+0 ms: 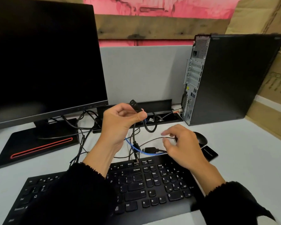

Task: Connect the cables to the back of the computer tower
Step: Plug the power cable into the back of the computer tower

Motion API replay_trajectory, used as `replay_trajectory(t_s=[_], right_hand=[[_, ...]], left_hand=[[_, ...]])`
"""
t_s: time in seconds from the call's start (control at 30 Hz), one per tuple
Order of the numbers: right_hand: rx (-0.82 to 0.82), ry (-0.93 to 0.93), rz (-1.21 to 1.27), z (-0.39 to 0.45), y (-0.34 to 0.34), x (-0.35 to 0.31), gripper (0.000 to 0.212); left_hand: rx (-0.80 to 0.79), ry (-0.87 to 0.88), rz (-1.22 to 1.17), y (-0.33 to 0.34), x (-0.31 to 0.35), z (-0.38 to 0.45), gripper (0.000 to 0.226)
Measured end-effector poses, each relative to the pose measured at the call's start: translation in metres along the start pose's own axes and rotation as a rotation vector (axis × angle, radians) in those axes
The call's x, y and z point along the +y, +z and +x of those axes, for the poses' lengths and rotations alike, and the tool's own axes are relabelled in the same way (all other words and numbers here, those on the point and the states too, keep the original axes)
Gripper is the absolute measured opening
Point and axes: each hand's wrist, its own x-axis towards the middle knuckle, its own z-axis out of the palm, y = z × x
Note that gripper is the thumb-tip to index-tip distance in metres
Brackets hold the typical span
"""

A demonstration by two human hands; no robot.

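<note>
A black computer tower [234, 78] stands at the right of the desk, its metal back panel [193, 75] with ports turned toward the middle. My left hand [120, 122] grips a black power plug [135, 105] raised above the desk, its cable hanging down. My right hand [180, 143] hovers over a thin black cable [151, 140], fingers loosely curled close to it. A blue network cable [136, 147] and a black connector [150, 150] lie just behind the keyboard. Nothing is seen plugged into the port area of the tower.
A black monitor [44, 59] on its stand fills the left. A black keyboard [136, 189] lies in front of me, a black mouse [200, 138] to its right. A cable tray [152, 108] with tangled leads runs along the grey partition [144, 72].
</note>
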Motion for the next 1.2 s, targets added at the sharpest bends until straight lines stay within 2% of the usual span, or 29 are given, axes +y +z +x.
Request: replay_trajectory(t_s=[0.07, 0.1, 0.2, 0.3, 0.43, 0.6, 0.7, 0.87, 0.93, 1.0, 1.2], right_hand=[[-0.022, -0.004, 0.117, 0.0, 0.001, -0.012, 0.036], [-0.051, -0.01, 0.183, 0.001, 0.003, -0.02, 0.037], [-0.017, -0.082, 0.264, -0.001, 0.01, -0.038, 0.01], [0.083, -0.079, 0.283, 0.0, 0.007, -0.037, 0.017], [0.093, -0.025, 0.287, -0.001, 0.007, -0.036, 0.022], [0.04, -0.038, 0.284, 0.001, 0.009, -0.038, 0.022], [-0.01, -0.048, 0.263, 0.003, 0.004, -0.036, 0.031], [-0.034, -0.064, 0.233, 0.011, -0.008, -0.022, 0.017], [-0.021, -0.075, 0.204, 0.015, -0.019, -0.016, 0.014], [0.011, -0.077, 0.164, 0.021, -0.034, -0.012, 0.019], [0.198, -0.085, -0.032, 0.064, -0.095, -0.007, 0.016]], left_hand=[[-0.044, 0.026, 0.016, 0.012, 0.009, -0.008, 0.036], [-0.074, 0.043, 0.03, 0.02, 0.014, -0.013, 0.037], [-0.115, 0.1, 0.058, 0.04, 0.03, -0.024, 0.039], [-0.185, 0.137, 0.039, 0.043, 0.041, -0.027, 0.039], [-0.409, 0.079, 0.291, 0.042, 0.032, -0.029, 0.041], [-0.387, 0.046, 0.382, 0.054, 0.041, -0.021, 0.029], [-0.344, 0.037, 0.426, 0.063, 0.047, -0.009, 0.022], [-0.325, 0.033, 0.472, 0.073, 0.043, 0.01, 0.016], [-0.369, 0.049, 0.461, 0.076, 0.039, 0.017, 0.009], [-0.407, 0.061, 0.428, 0.078, 0.036, 0.026, 0.013], [-0.447, 0.075, 0.428, 0.079, 0.04, 0.065, 0.011]])
